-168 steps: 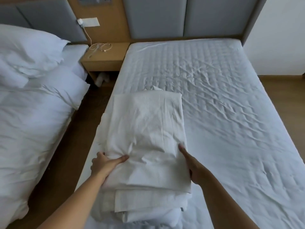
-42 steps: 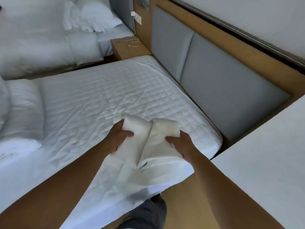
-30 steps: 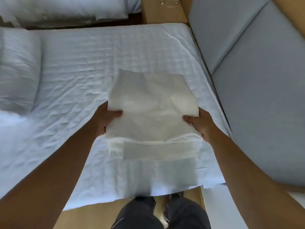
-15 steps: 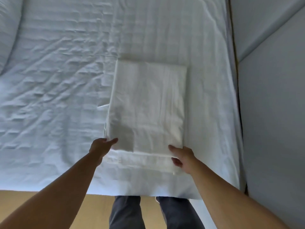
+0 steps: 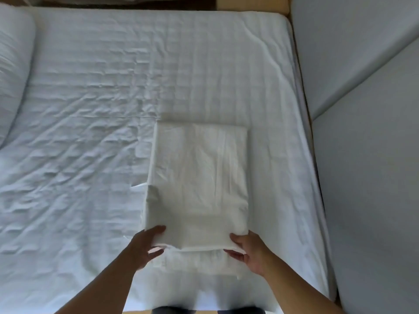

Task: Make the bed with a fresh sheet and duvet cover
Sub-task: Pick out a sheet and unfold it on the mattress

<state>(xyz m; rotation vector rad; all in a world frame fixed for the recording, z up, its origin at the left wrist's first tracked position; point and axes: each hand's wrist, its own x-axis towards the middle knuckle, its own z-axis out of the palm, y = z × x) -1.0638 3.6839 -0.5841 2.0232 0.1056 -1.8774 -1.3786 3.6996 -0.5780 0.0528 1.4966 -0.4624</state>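
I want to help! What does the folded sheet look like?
Find the mattress beside the grey headboard. Near its front edge, the left hand and right hand grip the folded sheet. It's smooth and creamy; the mattress is bluish, wrinkled.

Sheet: off-white, creamier than what lies under it, no print, faint tone-on-tone stripes running lengthwise, greyish shading at near left corner. Mattress: white with a cool blue cast, quilted in a grid of small squares that blurs into bands toward the far side; wrinkles shadowed pale grey. Duvet: white, same blue cast, fine ribbed lines. Headboard: flat light grey, no pattern, two panels split by a darker seam. Nightstand: plain tan wood tone; thin strip between mattress and headboard same tan. Trousers: dark grey, near black, plain.
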